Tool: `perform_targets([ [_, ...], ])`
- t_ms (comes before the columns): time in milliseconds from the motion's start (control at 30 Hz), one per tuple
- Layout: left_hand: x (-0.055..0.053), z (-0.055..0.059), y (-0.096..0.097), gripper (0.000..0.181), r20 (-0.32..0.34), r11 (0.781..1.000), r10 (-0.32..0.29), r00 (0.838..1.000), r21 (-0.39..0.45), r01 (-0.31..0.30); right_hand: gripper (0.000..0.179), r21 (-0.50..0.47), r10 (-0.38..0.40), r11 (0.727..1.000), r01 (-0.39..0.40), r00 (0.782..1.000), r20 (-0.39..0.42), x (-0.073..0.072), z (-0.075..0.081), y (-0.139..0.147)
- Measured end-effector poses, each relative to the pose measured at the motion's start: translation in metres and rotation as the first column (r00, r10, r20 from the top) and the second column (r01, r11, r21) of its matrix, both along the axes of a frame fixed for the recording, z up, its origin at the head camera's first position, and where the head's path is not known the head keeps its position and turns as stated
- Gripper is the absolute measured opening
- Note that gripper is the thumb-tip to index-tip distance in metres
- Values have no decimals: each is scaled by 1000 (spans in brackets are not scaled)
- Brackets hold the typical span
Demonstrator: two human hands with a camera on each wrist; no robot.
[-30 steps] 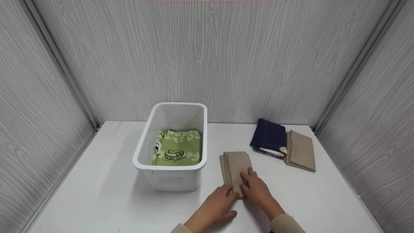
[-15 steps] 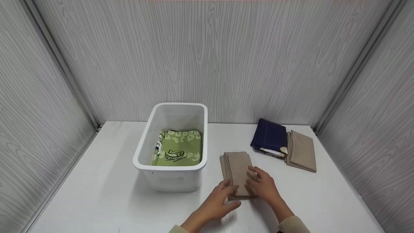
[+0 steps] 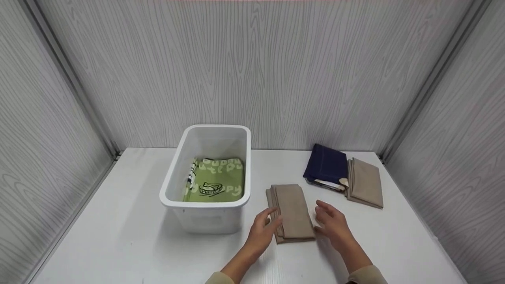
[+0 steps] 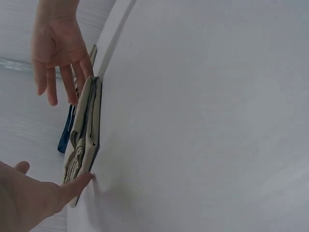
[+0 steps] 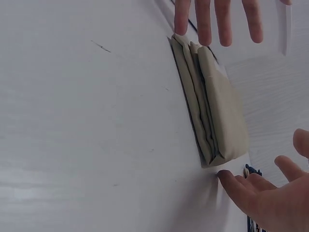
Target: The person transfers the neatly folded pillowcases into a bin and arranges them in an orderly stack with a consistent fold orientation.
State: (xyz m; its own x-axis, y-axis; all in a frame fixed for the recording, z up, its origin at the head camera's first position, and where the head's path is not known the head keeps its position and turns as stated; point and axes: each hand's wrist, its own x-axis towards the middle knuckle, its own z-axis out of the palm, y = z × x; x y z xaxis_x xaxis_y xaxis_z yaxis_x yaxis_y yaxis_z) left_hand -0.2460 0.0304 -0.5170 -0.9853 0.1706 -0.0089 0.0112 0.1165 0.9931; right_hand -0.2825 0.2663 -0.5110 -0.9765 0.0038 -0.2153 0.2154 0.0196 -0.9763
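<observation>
A folded tan cloth [image 3: 294, 213] lies flat on the white table, its stacked layers showing in both wrist views. Along its left edge is my left hand [image 3: 262, 232], fingers relaxed and a little bent, overlapping the cloth in the head view. My right hand [image 3: 335, 227] hovers just off the right edge, fingers loosely spread. In the right wrist view, the left fingers [image 5: 224, 21] reach down at the far end of the cloth [image 5: 224, 106], while the right hand [image 5: 270, 198] sits by the near end. Neither hand grips anything.
Left of the cloth stands a white plastic bin [image 3: 207, 219] with a folded green printed cloth [image 3: 221, 179] inside. A folded navy cloth [image 3: 326, 165] and a second folded tan cloth [image 3: 366, 183] lie side by side at the back right. Grey wood-grain panels [image 3: 252, 71] enclose the table.
Both hands were on the tan cloth's near part; they have drawn apart to its two sides, the right one moving off it. The cloth now lies spread slightly wider at its near end.
</observation>
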Motion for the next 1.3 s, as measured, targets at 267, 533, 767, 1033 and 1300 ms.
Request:
perform_targets([
  [267,0,-2,5,65,81,995,-12,997,100,4,59,-137,-9,990,18,998,69,4,0,3],
  [533,-4,-7,6,68,79,993,-6,997,118,-3,61,-159,7,987,7,996,88,3,-3,4],
  [767,-8,-5,3,63,148,973,29,989,222,-61,64,-146,23,989,-10,996,90,3,-3,5],
  [1033,-14,-1,-1,67,219,958,17,976,276,-78,65,-135,22,991,-6,993,118,2,-3,5],
  [1300,-20,-1,-3,75,305,915,-13,952,388,-112,64,-224,13,974,20,990,143,2,-5,4],
])
